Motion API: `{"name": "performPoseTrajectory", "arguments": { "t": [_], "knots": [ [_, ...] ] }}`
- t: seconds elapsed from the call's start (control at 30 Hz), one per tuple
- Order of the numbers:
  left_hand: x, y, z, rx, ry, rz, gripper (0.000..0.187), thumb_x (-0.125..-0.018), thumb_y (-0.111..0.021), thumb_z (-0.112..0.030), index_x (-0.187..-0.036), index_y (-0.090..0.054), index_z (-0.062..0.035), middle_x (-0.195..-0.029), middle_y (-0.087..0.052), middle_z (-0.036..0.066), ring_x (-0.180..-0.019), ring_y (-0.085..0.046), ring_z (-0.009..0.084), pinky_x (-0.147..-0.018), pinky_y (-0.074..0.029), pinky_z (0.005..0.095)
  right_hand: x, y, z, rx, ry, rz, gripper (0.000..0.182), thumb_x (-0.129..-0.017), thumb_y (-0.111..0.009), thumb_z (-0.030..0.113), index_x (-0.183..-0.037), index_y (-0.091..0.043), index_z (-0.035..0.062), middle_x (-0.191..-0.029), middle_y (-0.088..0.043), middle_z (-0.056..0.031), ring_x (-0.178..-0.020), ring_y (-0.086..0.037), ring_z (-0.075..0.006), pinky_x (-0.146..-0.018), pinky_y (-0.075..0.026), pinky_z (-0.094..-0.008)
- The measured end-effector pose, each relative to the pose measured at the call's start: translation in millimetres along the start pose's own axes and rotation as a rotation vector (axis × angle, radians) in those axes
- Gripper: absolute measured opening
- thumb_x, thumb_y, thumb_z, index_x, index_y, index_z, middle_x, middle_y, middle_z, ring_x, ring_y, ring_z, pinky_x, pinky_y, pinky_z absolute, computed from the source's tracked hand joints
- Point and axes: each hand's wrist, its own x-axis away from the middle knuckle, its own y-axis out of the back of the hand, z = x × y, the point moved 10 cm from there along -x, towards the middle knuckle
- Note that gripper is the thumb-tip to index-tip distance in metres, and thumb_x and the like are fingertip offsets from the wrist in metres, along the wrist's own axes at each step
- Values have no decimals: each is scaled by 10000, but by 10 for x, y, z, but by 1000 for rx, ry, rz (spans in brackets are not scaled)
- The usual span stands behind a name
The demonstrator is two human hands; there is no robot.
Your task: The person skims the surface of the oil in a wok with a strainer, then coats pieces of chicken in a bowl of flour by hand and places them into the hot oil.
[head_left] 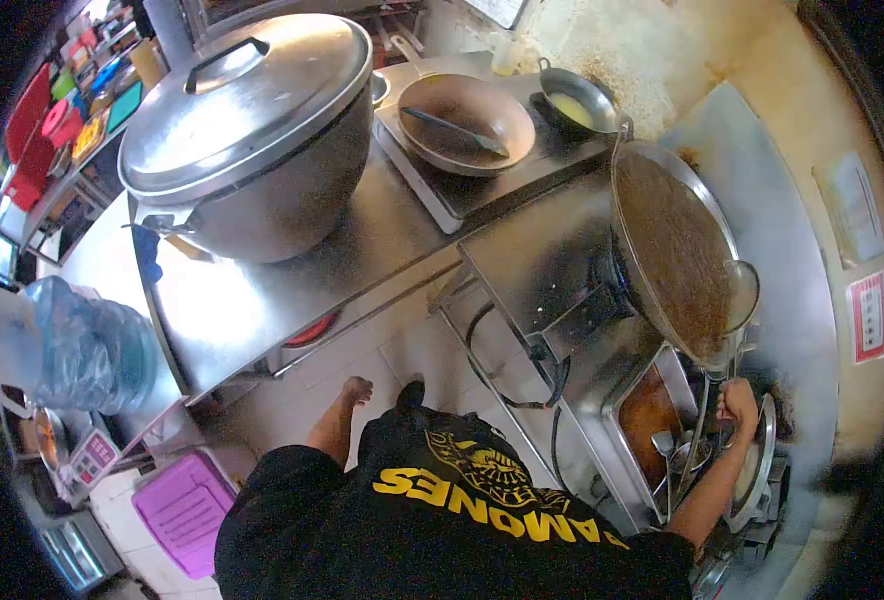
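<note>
My right hand is closed in a fist around a handle at the near rim of a large wok. The handle appears to belong to a ladle, whose round bowl rests at the wok's right edge. Dark brown liquid with a grainy surface fills the wok, which sits on a burner. My left hand hangs over the floor in front of me, fingers curled, with nothing visible in it.
A big lidded pot stands on the steel counter at left. Behind it, a pan holds a dark utensil, beside a small wok. A steel tray with brown liquid lies below my wok. A purple lid is near the floor.
</note>
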Motion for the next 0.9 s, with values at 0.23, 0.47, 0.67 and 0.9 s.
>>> {"name": "performPoseTrajectory", "arguments": {
  "t": [0.23, 0.47, 0.67, 0.9],
  "knots": [
    [113, 171, 32, -197, -85, -181, 161, -738, -472, -192, -739, -555, -55, -649, -549, 83, -523, -528, 208, -457, -440, 339, -192, -479, 488, -123, -13, 273, 157, -759, -407, 111, -602, -410, 116, -467, -380, 44, -339, -326, -44, -300, -292, -182],
    [29, 459, 568, -23, -97, -322, 174, -711, -504, -211, -671, -556, -50, -599, -559, 68, -486, -532, 197, -426, -448, 327, -244, -883, 810, -182, 35, 430, 118, -786, -450, 179, -684, -427, 124, -492, -375, 66, -357, -311, -4, -291, -253, -130],
    [-79, 507, 770, -32, -236, -224, 168, -708, -520, -223, -680, -535, -58, -614, -549, 62, -476, -517, 182, -426, -428, 309, 62, -1108, 1031, -138, 207, 540, 131, -792, -480, 232, -757, -437, 114, -511, -352, 81, -362, -298, 14, -283, -239, -124],
    [231, 348, 657, 59, 4, -246, 154, -729, -499, -248, -674, -508, -105, -621, -519, 24, -506, -468, 188, -514, -411, 382, 453, -1065, 907, -207, 200, 497, 138, -803, -470, 245, -807, -426, 114, -515, -354, 83, -357, -292, 20, -283, -229, -116]
  ]
}}
